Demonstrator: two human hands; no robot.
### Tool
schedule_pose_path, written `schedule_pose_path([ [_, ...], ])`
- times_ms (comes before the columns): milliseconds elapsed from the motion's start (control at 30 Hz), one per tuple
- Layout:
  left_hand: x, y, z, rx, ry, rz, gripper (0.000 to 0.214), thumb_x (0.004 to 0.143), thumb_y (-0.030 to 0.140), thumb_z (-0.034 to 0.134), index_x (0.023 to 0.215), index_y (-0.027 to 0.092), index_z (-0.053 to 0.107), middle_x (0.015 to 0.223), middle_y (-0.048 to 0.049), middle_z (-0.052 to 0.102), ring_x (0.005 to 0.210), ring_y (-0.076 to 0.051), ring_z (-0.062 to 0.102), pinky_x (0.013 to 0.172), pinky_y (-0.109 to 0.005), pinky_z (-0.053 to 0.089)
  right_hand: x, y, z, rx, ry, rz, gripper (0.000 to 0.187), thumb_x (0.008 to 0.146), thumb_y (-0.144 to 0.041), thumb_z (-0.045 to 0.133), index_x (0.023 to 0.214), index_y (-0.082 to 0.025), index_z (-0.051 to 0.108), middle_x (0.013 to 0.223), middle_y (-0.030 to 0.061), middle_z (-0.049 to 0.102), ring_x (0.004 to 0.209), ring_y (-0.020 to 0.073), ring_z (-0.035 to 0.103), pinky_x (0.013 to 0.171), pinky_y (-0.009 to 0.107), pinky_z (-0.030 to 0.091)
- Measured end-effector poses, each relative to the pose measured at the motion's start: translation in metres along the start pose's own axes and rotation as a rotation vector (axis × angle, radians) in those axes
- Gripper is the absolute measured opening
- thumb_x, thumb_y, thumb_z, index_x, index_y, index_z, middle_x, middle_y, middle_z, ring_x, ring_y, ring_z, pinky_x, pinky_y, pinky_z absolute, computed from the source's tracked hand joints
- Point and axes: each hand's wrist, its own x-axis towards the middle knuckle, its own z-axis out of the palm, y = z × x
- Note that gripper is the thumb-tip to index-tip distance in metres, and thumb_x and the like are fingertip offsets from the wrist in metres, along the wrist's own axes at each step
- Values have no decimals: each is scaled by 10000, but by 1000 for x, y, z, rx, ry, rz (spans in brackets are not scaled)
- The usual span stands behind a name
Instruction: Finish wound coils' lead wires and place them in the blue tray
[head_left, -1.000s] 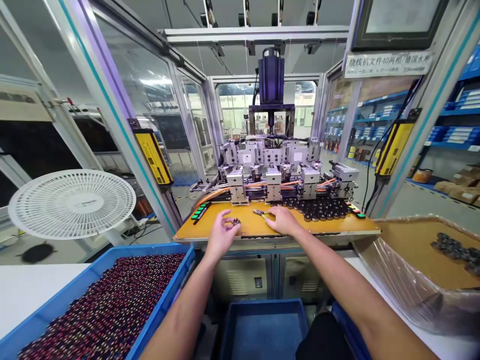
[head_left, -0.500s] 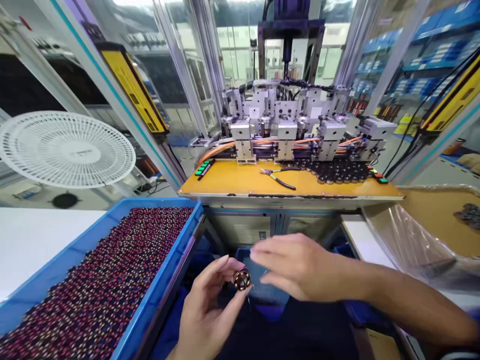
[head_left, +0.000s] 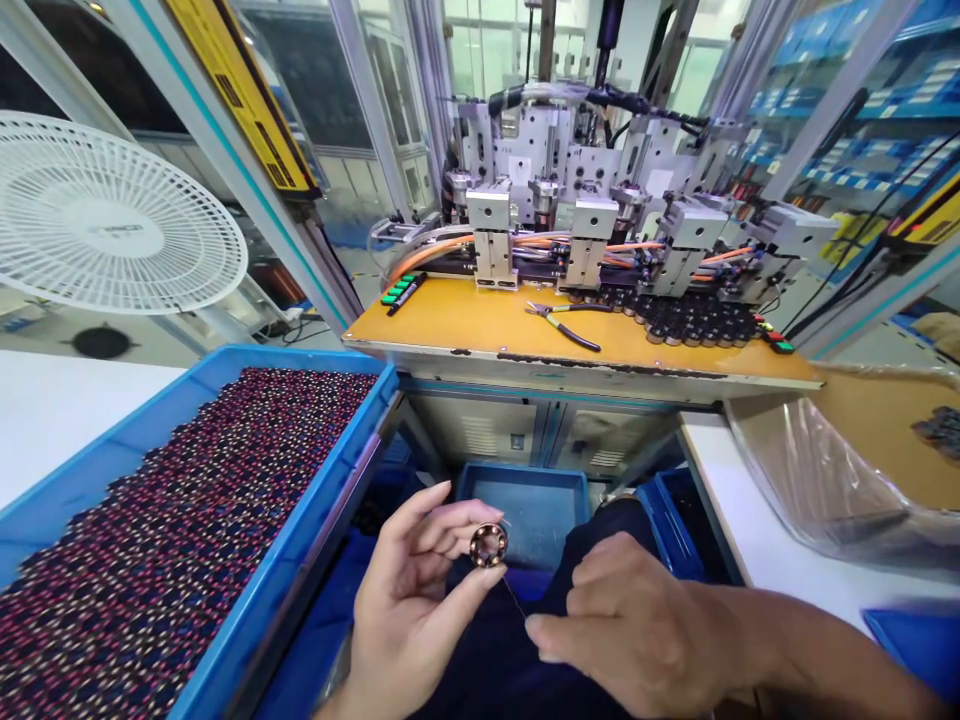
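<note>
Between its thumb and fingers, my left hand (head_left: 424,590) holds a small ring-shaped motor stator (head_left: 489,546) with copper windings, its open bore facing me. A thin wire (head_left: 514,600) runs from the stator's lower edge down to the right. At the other end of that wire is my right hand (head_left: 637,620), closed with thumb against curled fingers, pinching the wire. The fingertips of the right hand are partly hidden behind the hand itself. Both hands are above my lap.
On the left, a blue tray (head_left: 281,630) is filled with small dark and red parts. A machine (head_left: 592,240) stands behind an orange worktop (head_left: 442,320) with pliers (head_left: 564,325) and several black-topped parts (head_left: 697,318). A blue bin (head_left: 525,490) sits below. A plastic-lined box (head_left: 862,440) is at right.
My right hand has moved down, from extended, blurred fingers near the stator to a closed grip on the wire. The left hand still holds the stator. The view has tilted downward.
</note>
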Motion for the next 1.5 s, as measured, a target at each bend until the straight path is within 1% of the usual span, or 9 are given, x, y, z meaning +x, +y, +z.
schedule_pose_path([
  [100, -5, 1, -5, 45, 15, 27, 632, 812, 74, 733, 1358, 308, 518, 1101, -73, 776, 985, -210, 762, 810, -288, 651, -3, 6, 1, 202, -42, 114, 234, 1015, -324, 541, 973, -160, 703, 675, 33, 664, 582, 116, 546, 581, 252, 424],
  [167, -9, 2, -6, 76, 5, 51, 603, 821, 93, 728, 1352, 297, 529, 1119, -93, 779, 1003, -238, 762, 808, -313, 658, -2, 12, -1, 405, 68, 254, 310, 906, -429, 706, 1072, -168, 692, 867, 70, 714, 761, 149, 630, 711, 265, 489],
  [267, -18, 5, 3, 78, 17, 33, 513, 853, 161, 718, 1321, 302, 563, 1119, -92, 785, 1013, -248, 760, 831, -333, 654, 6, 15, 0, 721, 295, 491, 417, 735, -426, 861, 1006, -164, 681, 879, 49, 678, 780, 147, 615, 724, 264, 499],
  [433, -22, 5, 17, 53, 76, 70, 521, 856, 187, 730, 1327, 358, 584, 1111, -44, 773, 988, -191, 755, 879, -288, 627, 23, 5, 25, 1028, 346, 726, 258, 806, -339, 774, 772, -153, 599, 758, 0, 600, 693, 103, 534, 652, 230, 434],
  [633, -15, -2, 1, -21, 42, 46, 632, 796, 117, 765, 1340, 368, 564, 1036, -35, 728, 808, -152, 743, 671, -214, 629, 15, -7, 53, 1174, 535, 781, 354, 890, -446, 686, 755, -166, 516, 688, -20, 535, 634, 91, 491, 637, 231, 400],
  [867, -25, 12, 18, -10, 92, -6, 497, 830, 242, 766, 1279, 383, 604, 1010, -22, 754, 872, -179, 735, 794, -306, 637, 16, -7, 39, 1136, 407, 769, 349, 821, -427, 764, 824, -166, 532, 787, -8, 529, 730, 106, 485, 688, 236, 394],
  [1000, -26, 16, 20, -94, 134, -181, 450, 785, 304, 810, 1202, 353, 647, 997, -33, 769, 853, -200, 748, 774, -323, 645, 11, -10, 49, 1161, 487, 798, 393, 915, -496, 651, 758, -172, 491, 732, -10, 496, 695, 107, 454, 662, 242, 378],
  [1233, -14, 9, -8, -129, -181, -299, 154, 800, 245, 782, 947, 286, 801, 1071, -104, 778, 986, -261, 750, 811, -320, 632, 11, -11, 35, 1074, 413, 734, 299, 889, -414, 681, 825, -164, 529, 763, -5, 534, 688, 101, 476, 647, 233, 389],
  [1500, -11, 2, 1, -153, -172, -370, 194, 699, 282, 862, 885, 277, 810, 1004, -80, 719, 803, -171, 701, 693, -233, 586, 8, -3, 28, 982, 326, 780, 240, 896, -320, 591, 730, -158, 529, 685, -27, 504, 640, 82, 428, 609, 217, 362],
])
